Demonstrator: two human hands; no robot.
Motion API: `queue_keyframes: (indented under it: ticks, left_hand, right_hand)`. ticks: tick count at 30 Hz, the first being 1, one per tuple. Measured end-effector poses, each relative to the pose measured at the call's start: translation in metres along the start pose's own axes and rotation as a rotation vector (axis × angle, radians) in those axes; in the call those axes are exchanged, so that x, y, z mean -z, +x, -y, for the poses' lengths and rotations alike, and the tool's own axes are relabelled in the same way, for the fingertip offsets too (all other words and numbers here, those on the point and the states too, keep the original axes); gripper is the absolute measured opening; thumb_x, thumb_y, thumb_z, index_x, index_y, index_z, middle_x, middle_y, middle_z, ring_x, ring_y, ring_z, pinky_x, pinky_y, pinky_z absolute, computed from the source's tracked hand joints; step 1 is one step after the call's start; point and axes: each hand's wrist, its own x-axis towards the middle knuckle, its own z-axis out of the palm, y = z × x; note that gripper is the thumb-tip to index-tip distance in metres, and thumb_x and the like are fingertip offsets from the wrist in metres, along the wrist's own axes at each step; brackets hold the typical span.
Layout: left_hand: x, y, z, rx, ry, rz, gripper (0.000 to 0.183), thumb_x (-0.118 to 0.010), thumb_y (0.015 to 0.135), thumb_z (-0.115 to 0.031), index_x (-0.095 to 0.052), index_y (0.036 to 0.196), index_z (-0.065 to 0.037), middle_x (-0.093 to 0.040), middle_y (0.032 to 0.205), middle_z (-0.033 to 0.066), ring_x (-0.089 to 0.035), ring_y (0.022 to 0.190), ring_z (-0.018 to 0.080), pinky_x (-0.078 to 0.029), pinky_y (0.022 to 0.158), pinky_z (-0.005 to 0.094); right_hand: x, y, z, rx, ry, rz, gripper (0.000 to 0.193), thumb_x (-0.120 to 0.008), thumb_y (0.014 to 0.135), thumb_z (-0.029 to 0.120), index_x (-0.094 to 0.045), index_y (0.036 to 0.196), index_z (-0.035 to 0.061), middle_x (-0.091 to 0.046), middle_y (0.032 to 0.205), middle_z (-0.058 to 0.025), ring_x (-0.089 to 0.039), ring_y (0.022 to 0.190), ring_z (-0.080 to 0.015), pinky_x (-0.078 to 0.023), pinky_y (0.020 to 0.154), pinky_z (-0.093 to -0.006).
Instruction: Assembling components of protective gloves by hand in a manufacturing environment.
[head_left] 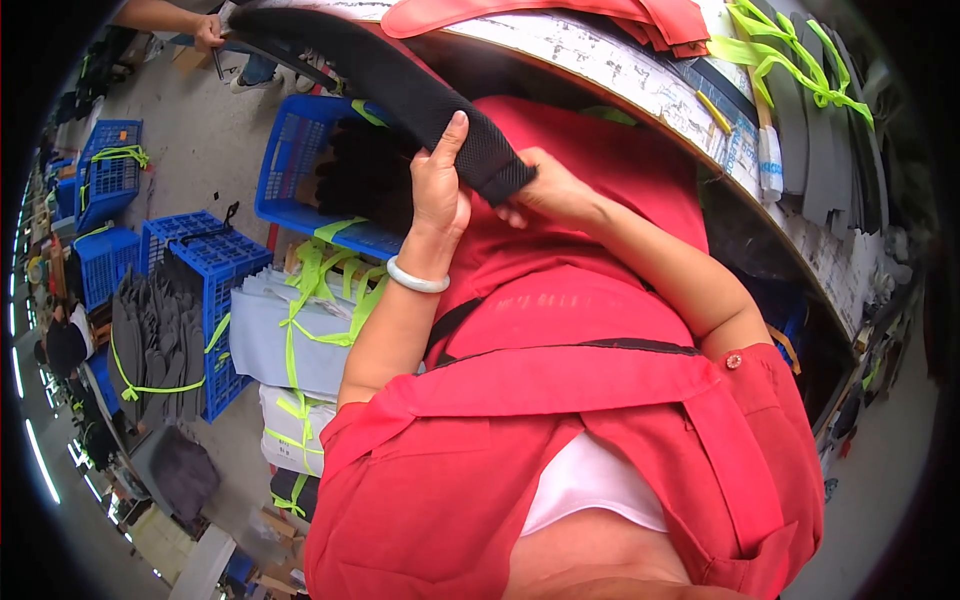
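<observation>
A long black padded mesh strap runs from the upper left toward my body. My left hand is closed round it a little short of its near end, thumb lying on top. At the squared end itself, my right hand pinches the strap's edge, its fingertips partly hidden beneath. The strap hangs in front of the worktable's edge, above my red apron. Its far end lies at the top left, near another person's hand.
The white, scuffed worktable carries red fabric, grey strips tied with neon-green bands, and a yellow pen. A blue crate of black pieces stands left of my hands. More blue crates and tied bundles fill the left.
</observation>
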Motion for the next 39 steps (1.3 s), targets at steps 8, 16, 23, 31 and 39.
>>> queue_keyframes:
  ticks: [8,16,23,31,39]
  left_hand:
    - [0.011,-0.002,0.002,-0.051,-0.004,0.012,0.018,-0.067,0.092,-0.016,-0.065,0.103,-0.002,-0.066,0.098,0.0042,-0.063,0.087,0.0138,-0.051,0.082,0.0292]
    - [0.017,-0.004,0.001,-0.061,-0.002,0.012,0.016,-0.068,0.091,-0.015,-0.067,0.101,-0.002,-0.068,0.099,0.0059,-0.065,0.090,0.0151,-0.052,0.083,0.0299]
    - [0.015,0.001,0.012,0.044,-0.119,0.016,0.022,-0.069,0.090,-0.016,-0.064,0.107,-0.003,-0.066,0.102,0.0043,-0.062,0.090,0.0146,-0.051,0.085,0.0305]
    - [0.038,0.008,-0.008,-0.102,-0.073,0.004,0.020,-0.068,0.091,-0.014,-0.064,0.108,-0.004,-0.065,0.103,0.0020,-0.060,0.094,0.0119,-0.048,0.087,0.0276]
    - [0.023,-0.024,0.008,0.162,0.098,0.264,0.028,-0.069,0.086,-0.001,-0.061,0.113,-0.002,-0.066,0.105,0.0045,-0.062,0.093,0.0130,-0.050,0.082,0.0250]
  right_hand:
    - [-0.007,-0.002,0.003,0.283,-0.408,-0.400,0.012,-0.060,0.087,0.011,-0.062,0.079,0.0025,-0.057,0.058,-0.0062,-0.053,0.048,-0.0096,-0.040,0.045,-0.0266]
    - [0.028,-0.011,0.001,-0.192,-0.214,-0.273,0.018,-0.056,0.088,0.015,-0.067,0.085,0.0008,-0.061,0.062,-0.0042,-0.061,0.059,-0.0102,-0.047,0.054,-0.0228]
    - [-0.013,-0.007,-0.009,-0.166,0.192,0.048,0.020,-0.059,0.093,0.021,-0.061,0.093,0.0006,-0.061,0.067,-0.0054,-0.059,0.052,-0.0130,-0.047,0.045,-0.0236]
    - [0.010,-0.024,-0.005,-0.142,-0.068,-0.087,0.040,-0.056,0.097,0.040,-0.065,0.085,0.0032,-0.062,0.067,-0.0028,-0.056,0.052,-0.0089,-0.046,0.050,-0.0206]
    - [0.017,-0.002,0.018,0.234,-0.376,-0.305,0.026,-0.059,0.096,0.023,-0.065,0.097,-0.0018,-0.064,0.074,-0.0022,-0.058,0.062,-0.0083,-0.050,0.058,-0.0234]
